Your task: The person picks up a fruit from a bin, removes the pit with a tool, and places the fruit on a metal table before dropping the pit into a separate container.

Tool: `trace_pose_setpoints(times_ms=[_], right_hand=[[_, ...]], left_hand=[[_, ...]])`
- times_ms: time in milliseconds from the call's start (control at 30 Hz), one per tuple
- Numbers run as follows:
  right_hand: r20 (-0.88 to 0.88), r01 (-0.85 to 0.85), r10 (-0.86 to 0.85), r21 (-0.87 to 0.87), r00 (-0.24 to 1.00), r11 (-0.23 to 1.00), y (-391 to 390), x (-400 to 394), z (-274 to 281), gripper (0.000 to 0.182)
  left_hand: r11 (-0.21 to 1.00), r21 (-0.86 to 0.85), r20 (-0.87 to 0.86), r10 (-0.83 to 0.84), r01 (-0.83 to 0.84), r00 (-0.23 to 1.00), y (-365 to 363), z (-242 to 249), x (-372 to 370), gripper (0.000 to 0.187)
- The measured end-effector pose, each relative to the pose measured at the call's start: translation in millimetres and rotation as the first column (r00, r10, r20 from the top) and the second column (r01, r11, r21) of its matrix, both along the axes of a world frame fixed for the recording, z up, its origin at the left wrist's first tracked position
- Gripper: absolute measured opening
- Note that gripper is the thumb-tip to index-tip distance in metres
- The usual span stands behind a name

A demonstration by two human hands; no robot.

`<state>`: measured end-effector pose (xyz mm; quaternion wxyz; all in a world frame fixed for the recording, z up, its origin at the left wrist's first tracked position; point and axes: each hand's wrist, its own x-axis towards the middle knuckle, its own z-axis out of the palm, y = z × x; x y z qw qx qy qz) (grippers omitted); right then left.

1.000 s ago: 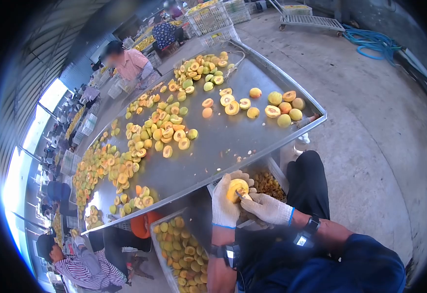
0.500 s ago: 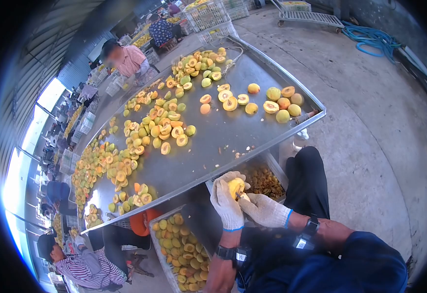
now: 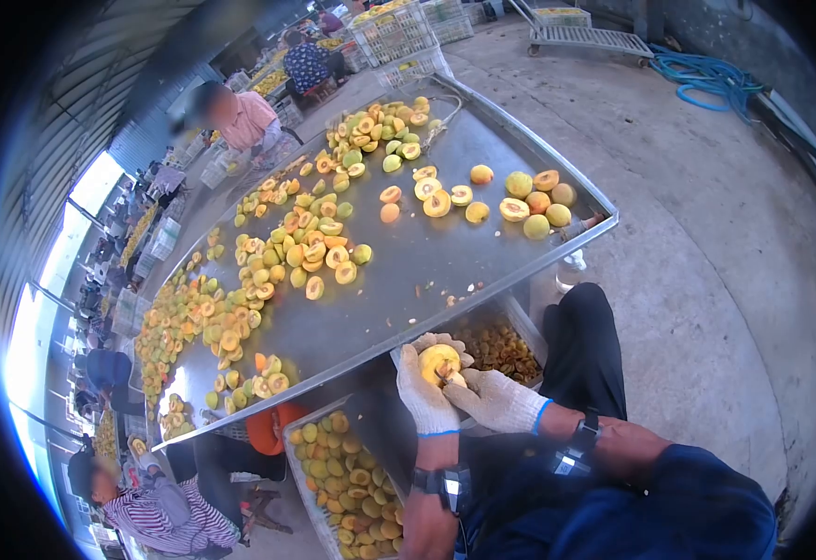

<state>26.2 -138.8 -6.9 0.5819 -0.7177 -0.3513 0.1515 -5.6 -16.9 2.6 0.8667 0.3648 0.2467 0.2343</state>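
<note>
My left hand (image 3: 423,392), in a white knit glove with a blue cuff, is closed around a yellow peach (image 3: 439,360) below the table's near edge. Close against that fruit, the gloved fingers of my right hand (image 3: 501,399) are pinched together. A small dark spot shows where its fingertips meet the flesh; whatever those fingers hold cannot be made out. Just beyond both hands stands a bin (image 3: 531,329) of brown stones and scraps. Higher up, peach halves (image 3: 437,203) and whole peaches (image 3: 536,227) lie on the metal table (image 3: 398,280).
Left of my legs is a crate (image 3: 300,467) full of peaches. One co-worker in a striped top (image 3: 170,518) sits at the table's left end; another in a pink shirt (image 3: 244,121) is across it. A blue hose (image 3: 706,79) lies coiled on the concrete floor.
The peach has turned in my left hand, so more of its round yellow face shows. Both hands have shifted slightly left and my right fingers stay against the fruit.
</note>
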Motion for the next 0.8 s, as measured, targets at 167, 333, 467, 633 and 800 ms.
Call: trace_pose_setpoints(times_ms=[167,333,467,633,800], right_hand=[[-0.64,-0.366,0.135,-0.242,0.756,0.899,-10.0,7.5,43.9,0.061],[-0.498,-0.308,0.119,-0.316,0.859,0.897,-5.8,3.4,42.1,0.063],[-0.699,-0.482,0.19,-0.247,0.689,0.841,-8.3,16.2,27.6,0.062],[-0.307,-0.062,-0.016,-0.243,0.951,0.968,9.0,-1.1,-1.2,0.057],[-0.307,-0.071,-0.043,-0.353,0.951,0.933,13.3,1.8,4.2,0.062]], left_hand=[[0.986,0.151,0.042,-0.079,0.072,0.996,8.4,1.9,-9.9,0.04],[1.0,-0.023,-0.167,0.013,-0.018,0.986,3.5,12.8,-5.2,0.047],[0.998,0.048,-0.207,0.043,-0.033,0.977,3.7,9.7,-5.0,0.046],[0.983,0.084,-0.182,0.175,-0.162,0.968,5.1,-2.8,5.9,0.049],[0.972,0.035,-0.222,0.234,-0.232,0.947,5.8,-12.5,5.8,0.053]])
